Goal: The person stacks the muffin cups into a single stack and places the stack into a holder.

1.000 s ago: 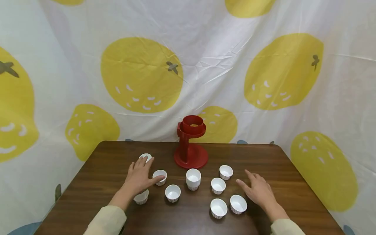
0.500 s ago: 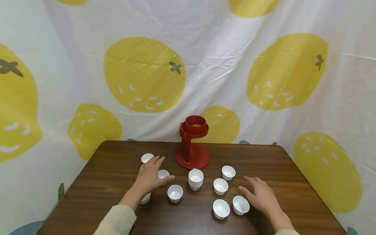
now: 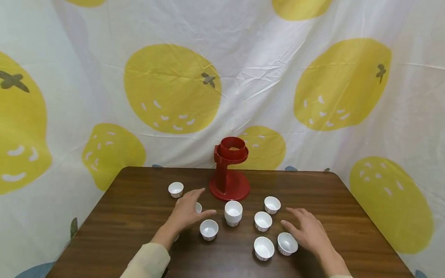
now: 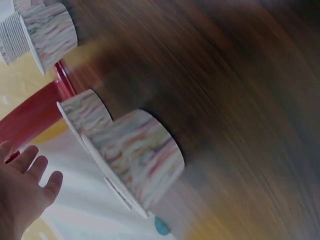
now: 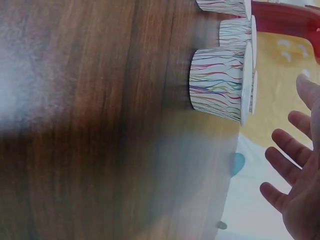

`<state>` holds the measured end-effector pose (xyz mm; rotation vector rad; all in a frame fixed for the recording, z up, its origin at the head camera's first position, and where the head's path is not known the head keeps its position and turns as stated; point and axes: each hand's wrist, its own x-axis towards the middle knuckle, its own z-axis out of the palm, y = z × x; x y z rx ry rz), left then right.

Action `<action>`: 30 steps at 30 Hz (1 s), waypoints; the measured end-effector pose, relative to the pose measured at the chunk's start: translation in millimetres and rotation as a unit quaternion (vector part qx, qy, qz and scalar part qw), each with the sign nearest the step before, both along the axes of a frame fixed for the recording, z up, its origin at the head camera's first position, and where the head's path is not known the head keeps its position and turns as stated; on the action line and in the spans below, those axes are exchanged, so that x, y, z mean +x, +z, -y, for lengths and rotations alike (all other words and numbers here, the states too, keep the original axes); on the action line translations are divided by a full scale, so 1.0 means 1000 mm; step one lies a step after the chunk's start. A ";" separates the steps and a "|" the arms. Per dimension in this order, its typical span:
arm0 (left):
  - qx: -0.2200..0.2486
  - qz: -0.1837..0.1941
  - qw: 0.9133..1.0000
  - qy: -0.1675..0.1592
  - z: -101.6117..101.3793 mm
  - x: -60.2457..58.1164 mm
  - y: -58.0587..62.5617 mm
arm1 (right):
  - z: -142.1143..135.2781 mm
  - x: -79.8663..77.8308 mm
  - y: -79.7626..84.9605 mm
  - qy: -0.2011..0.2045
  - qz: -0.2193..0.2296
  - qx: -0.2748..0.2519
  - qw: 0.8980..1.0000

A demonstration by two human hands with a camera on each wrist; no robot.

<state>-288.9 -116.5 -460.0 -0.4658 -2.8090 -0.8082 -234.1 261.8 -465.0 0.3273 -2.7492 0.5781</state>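
- Left hand (image 3: pixel 185 211): fingers extended, thumb well away from them, grasp empty; poised above the left-side cups, apart from those showing in the left wrist view.
- Right hand (image 3: pixel 306 230): fingers spread and slightly bent, thumb apart, grasp empty; raised just beside the near-right cup (image 3: pixel 287 244), apart from the cups in the right wrist view.
- Cup stack (image 3: pixel 233 214): white, nested, upright on the brown table (image 3: pixel 132 235), between the two hands; number of cups cannot be told.
- Front-left cup (image 3: pixel 209 231): upright, just beside the left thumb in the head view.
- Far-left cup (image 3: pixel 175 189): upright, beyond the left hand.
- Right group, all upright: far-right cup (image 3: pixel 272 205), middle-right cup (image 3: pixel 263 222), front cup (image 3: pixel 264 249), with the near-right cup just beside the last.
- Half-hidden cup (image 3: pixel 199 207): only one side shows behind the left hand.
- Wrist-side cup (image 3: pixel 177 238): a sliver beside the left wrist, otherwise covered.
- Red stand (image 3: pixel 229 187): base, column and top ring, at the table's rear; cut off in both wrist views.
- Pale left sleeve (image 3: pixel 148 262): cropped by the lower edge; right sleeve (image 3: pixel 341 276), a mere strip.
- Cup walls: coloured streaks, blurred in the left wrist view.
- Backdrop cloth (image 3: pixel 250 58): white, lemon-printed.
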 end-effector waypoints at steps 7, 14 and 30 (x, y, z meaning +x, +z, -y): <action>0.032 0.015 0.999 -0.023 -0.017 0.001 0.003 | 0.000 0.006 -0.001 0.003 0.025 -0.013 1.000; 0.058 0.031 0.997 -0.041 -0.029 0.001 0.001 | -0.001 0.011 -0.003 0.017 0.015 -0.034 0.999; 0.058 0.026 0.995 -0.075 -0.050 -0.002 -0.010 | -0.010 0.022 -0.005 0.023 0.011 -0.070 0.997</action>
